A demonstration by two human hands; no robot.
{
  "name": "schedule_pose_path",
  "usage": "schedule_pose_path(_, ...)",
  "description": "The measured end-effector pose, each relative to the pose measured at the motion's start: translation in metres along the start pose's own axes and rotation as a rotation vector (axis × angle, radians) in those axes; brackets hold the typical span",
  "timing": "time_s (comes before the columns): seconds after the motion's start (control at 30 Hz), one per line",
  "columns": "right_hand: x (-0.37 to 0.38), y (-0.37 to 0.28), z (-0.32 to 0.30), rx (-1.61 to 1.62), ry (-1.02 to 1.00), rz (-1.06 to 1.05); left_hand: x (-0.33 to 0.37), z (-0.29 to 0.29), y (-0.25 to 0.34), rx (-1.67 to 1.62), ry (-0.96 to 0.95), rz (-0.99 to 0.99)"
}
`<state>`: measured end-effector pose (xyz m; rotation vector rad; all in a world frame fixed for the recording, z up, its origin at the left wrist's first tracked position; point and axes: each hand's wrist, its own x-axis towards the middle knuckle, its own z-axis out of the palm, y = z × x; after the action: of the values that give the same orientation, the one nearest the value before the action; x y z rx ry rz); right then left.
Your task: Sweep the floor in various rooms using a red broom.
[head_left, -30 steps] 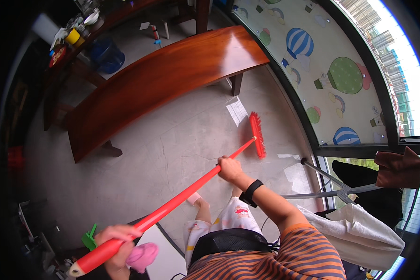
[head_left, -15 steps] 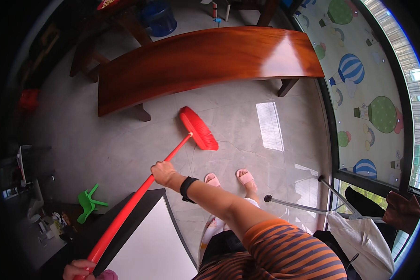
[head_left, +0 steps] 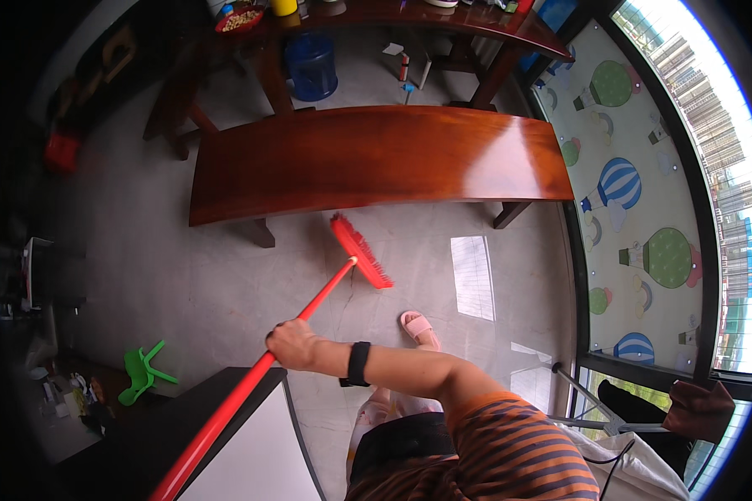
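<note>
Head view: right hand [head_left: 292, 343] grips one red broom [head_left: 251, 380] near one bench [head_left: 368, 159].

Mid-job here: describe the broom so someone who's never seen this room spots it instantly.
Start with the long, glossy brown bench across the upper middle. Below it, over the grey floor, is the broom, its pole slanting down-left through the right hand. Bright red and long-handled, it stands apart from the pale pink slipper nearby.
</note>
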<state>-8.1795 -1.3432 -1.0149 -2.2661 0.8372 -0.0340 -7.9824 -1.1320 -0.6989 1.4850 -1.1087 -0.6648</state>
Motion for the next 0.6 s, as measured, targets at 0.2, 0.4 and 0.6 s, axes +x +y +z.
schedule_pose_path(0.2, -0.072, 0.256, -0.017, -0.287, 0.054, 0.479, 0.081, 0.186, -0.182, -0.174, -0.346, -0.425)
schedule_pose_path(0.4, -0.062, 0.408, -0.015, -0.1, 0.079, 0.784, 0.128, 0.347, -0.241, -0.253, -0.332, -0.472)
schedule_pose_path(0.6, 0.069, 0.326, -0.006, 0.002, 0.095, 0.46, 0.165, 0.256, -0.166, 0.055, -0.128, -0.43)
